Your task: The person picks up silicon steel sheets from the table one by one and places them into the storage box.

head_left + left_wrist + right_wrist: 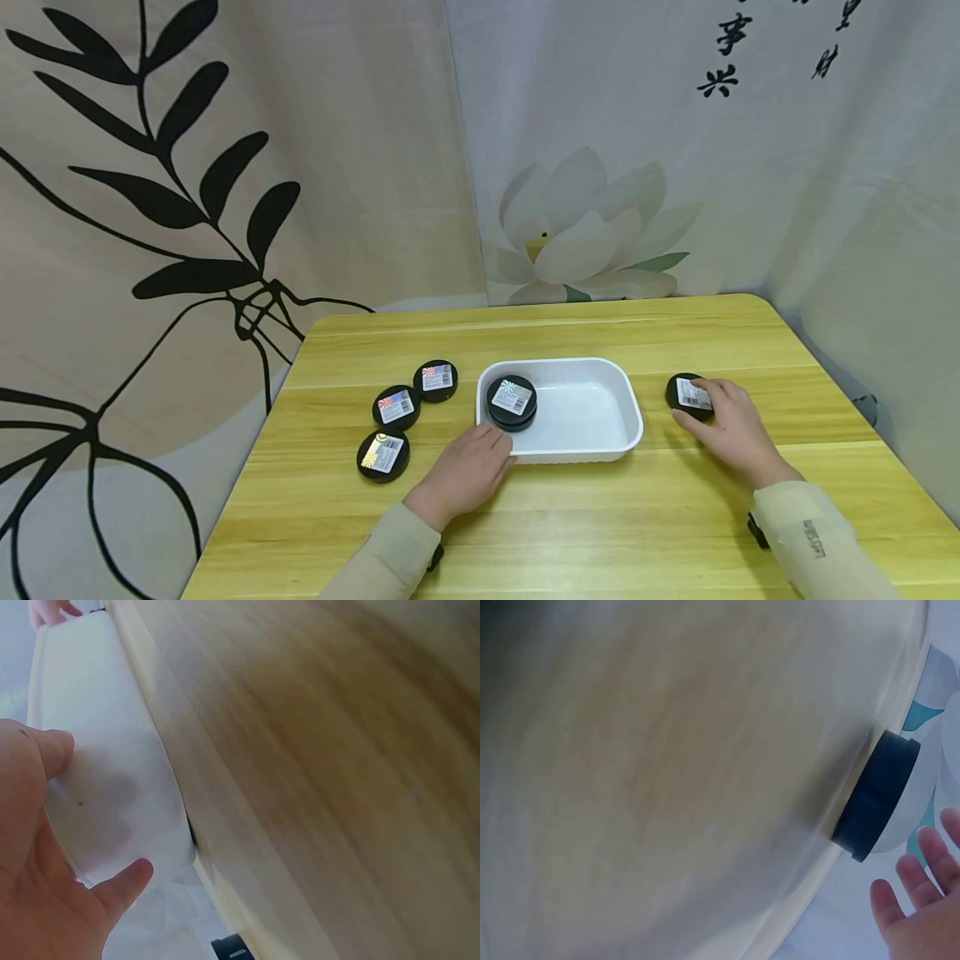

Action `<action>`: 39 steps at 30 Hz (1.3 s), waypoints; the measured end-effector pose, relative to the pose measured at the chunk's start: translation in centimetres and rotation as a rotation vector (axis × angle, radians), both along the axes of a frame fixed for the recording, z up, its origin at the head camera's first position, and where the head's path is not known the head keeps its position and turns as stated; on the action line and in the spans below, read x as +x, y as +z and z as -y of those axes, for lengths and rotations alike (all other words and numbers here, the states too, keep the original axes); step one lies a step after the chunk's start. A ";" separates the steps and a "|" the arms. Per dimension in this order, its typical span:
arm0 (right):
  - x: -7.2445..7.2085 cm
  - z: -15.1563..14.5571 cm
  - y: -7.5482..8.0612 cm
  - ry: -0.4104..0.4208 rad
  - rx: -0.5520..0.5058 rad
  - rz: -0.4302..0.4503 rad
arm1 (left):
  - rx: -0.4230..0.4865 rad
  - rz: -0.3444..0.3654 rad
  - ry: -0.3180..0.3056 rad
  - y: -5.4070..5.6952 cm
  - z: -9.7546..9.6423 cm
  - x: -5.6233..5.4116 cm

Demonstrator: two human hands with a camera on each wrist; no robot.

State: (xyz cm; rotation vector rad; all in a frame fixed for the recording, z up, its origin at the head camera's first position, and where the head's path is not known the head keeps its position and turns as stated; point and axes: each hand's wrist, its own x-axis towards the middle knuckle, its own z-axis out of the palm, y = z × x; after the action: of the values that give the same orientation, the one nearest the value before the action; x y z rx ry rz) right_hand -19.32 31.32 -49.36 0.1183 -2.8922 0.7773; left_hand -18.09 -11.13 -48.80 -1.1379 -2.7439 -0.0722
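Observation:
A white rectangular tray (592,417) rests on the table, and my left hand (468,467) grips its near left corner, fingers over the rim. In the left wrist view, the left hand's digits lie against the tray's outer wall (105,697). Two flat round black containers (512,402) with a white label on top sit stacked in the tray's left end. To the tray's right lies another round black container (688,396). My right hand (731,425) hovers at its right side with fingers spread. The right wrist view has those fingers apart from the black container (877,795).
Left of the tray, three more labelled black containers stand in a slanting row: a far one (435,381), a middle one (396,407) and a near one (383,456). The wooden table (585,525) ends at the back before a printed curtain (360,167).

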 end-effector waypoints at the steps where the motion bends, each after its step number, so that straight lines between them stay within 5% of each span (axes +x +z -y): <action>1: -0.1 -0.1 -0.1 -0.001 0.000 0.003 | -0.001 0.001 0.000 0.0 0.0 0.0; 39: -1.8 -1.6 -0.7 -0.053 0.017 0.109 | -0.009 0.008 -0.004 0.3 0.0 0.0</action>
State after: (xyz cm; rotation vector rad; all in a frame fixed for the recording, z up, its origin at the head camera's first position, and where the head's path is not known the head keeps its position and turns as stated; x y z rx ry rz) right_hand -21.12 32.91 -50.07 0.0013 -2.9915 0.7738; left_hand -18.08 -11.09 -48.49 -1.1474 -2.7522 -0.0660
